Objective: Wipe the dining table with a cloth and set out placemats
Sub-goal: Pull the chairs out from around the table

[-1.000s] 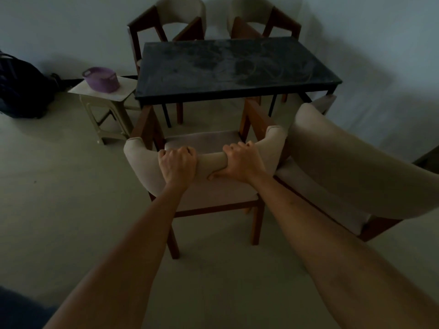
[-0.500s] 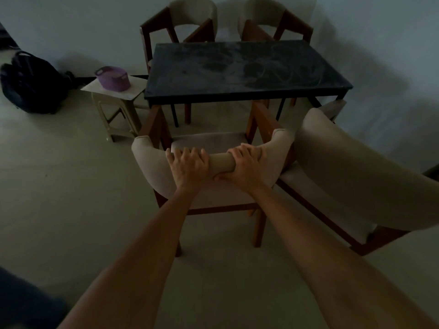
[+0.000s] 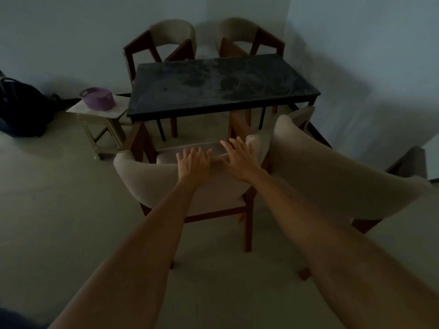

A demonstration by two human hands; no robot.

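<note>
Your left hand [image 3: 193, 160] and right hand [image 3: 237, 157] lie spread with straight fingers over the near chair [image 3: 152, 176] back, gripping nothing (likely done shifting it for access). The dusty table [image 3: 221, 86] sits just beyond. The purple basket [image 3: 97, 98] on the left stool [image 3: 99, 112] hides its contents.
</note>
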